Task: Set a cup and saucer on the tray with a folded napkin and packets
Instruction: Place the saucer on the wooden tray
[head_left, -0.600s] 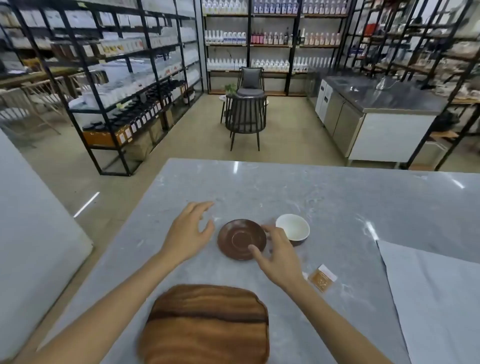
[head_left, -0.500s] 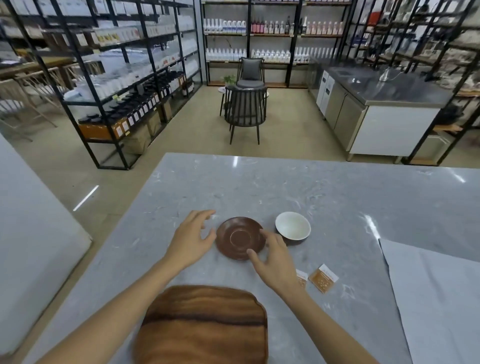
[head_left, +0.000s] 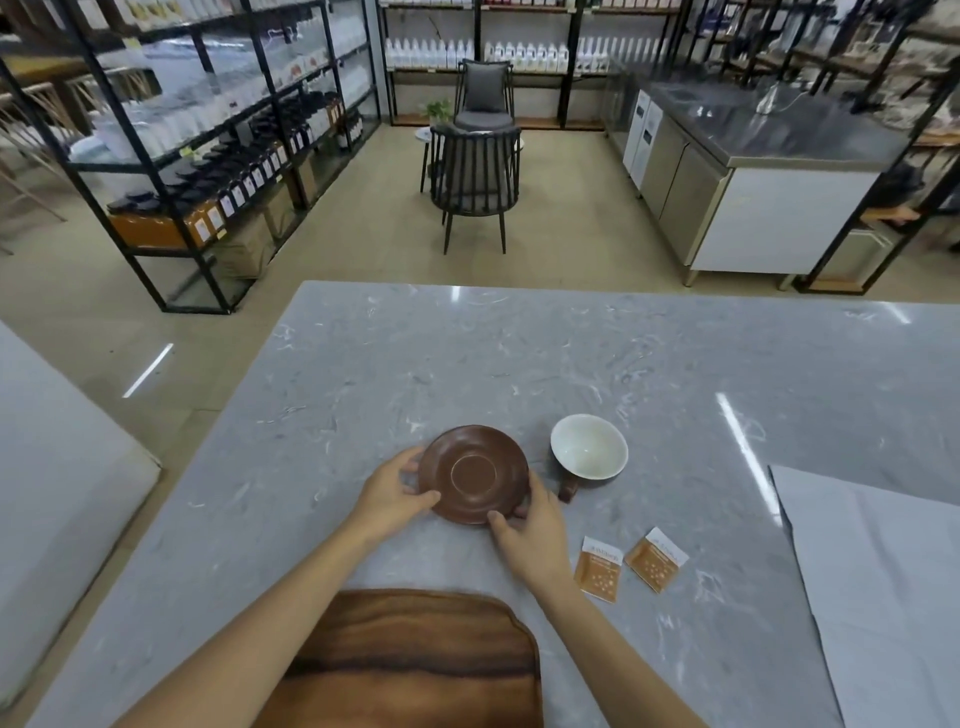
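A brown saucer (head_left: 474, 473) sits at the middle of the grey marble table. My left hand (head_left: 390, 493) grips its left rim, thumb on top. My right hand (head_left: 530, 530) grips its near right rim, thumb on the edge. Just right of the saucer stands a cup (head_left: 588, 453), white inside, with a brown handle toward me. Two orange-and-white packets (head_left: 598, 568) (head_left: 655, 558) lie flat to the right of my right wrist. The wooden tray (head_left: 415, 660) lies at the table's near edge, under my forearms. A pale sheet, maybe the napkin (head_left: 883, 587), lies unfolded at the right.
The marble table (head_left: 519, 364) stretches far beyond the saucer. Past it are a dark chair (head_left: 475, 182), black shelving racks (head_left: 208, 130) on the left and a steel counter (head_left: 753, 171) on the right. A white surface (head_left: 57, 493) lies at the left.
Both hands have closed in on the saucer and taken hold of its rim. The second packet has come out from behind my right hand.
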